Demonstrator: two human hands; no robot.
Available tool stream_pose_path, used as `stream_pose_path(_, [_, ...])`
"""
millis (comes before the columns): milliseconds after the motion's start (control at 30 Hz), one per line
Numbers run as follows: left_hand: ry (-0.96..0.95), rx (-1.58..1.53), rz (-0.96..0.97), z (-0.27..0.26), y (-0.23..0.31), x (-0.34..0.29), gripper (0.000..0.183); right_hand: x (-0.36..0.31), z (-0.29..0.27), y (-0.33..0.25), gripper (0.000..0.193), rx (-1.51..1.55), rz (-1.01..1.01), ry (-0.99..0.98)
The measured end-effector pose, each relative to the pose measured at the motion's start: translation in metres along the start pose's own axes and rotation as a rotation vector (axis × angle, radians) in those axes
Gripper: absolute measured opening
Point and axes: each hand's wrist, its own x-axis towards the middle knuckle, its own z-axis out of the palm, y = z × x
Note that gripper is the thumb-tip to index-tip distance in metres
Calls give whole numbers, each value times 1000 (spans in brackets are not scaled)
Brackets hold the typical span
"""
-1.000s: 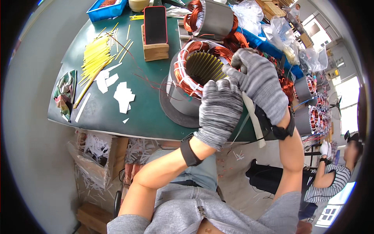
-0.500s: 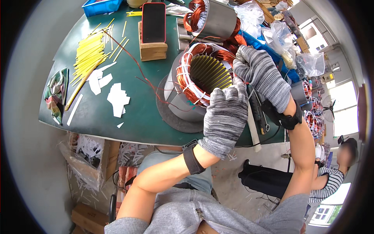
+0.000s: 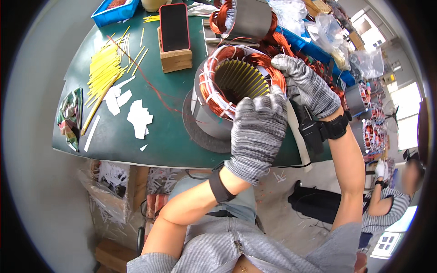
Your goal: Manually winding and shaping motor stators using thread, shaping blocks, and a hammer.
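A motor stator [image 3: 211, 119] stands on a round dark base on the bench, its bore facing up. Copper windings [image 3: 217, 63] ring its top, bound in part with white lacing, and yellow strips line the slots inside. My left hand [image 3: 257, 136], in a grey striped glove, is curled over the near right rim, fingertips against the winding. At the ring's right edge, my gloved right hand [image 3: 312, 84] has its fingers bent together beside the copper. What either hand pinches is hidden by the fingers. A thin loose red-brown wire [image 3: 152, 86] trails left across the bench.
A phone [image 3: 175, 28] leans on a wooden block [image 3: 176, 61]. Yellow strips [image 3: 104, 68], white paper pieces [image 3: 139, 119] and a patterned cloth [image 3: 69, 118] lie left. Another wound stator [image 3: 250, 19] lies behind, near a blue bin [image 3: 293, 42]. A person [image 3: 387, 204] is at the right.
My right hand has shifted slightly, its fingers now lower and more gathered at the winding's right edge. My left hand stays at the rim. The view has tilted a little.
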Motion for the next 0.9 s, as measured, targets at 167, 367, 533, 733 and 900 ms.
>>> stream_pose_path(167, [88,-32,191,-13,-33,-6,34,-46,25,6,33,-1047,-449,88])
stream_pose_path(367, [-84,-327,401,-31,-77,6,44,-110,88,18,29,-828,-301,676])
stream_pose_path(533, [-156,-145,557,-54,-86,29,53,-105,132,20,42,-401,-381,848])
stream_pose_path(733, [-353,-251,552,-57,-87,37,45,-77,144,26,46,-707,-518,855])
stream_pose_path(900, [-616,-273,587,-60,-96,42,43,-49,160,32,45,-758,-651,906])
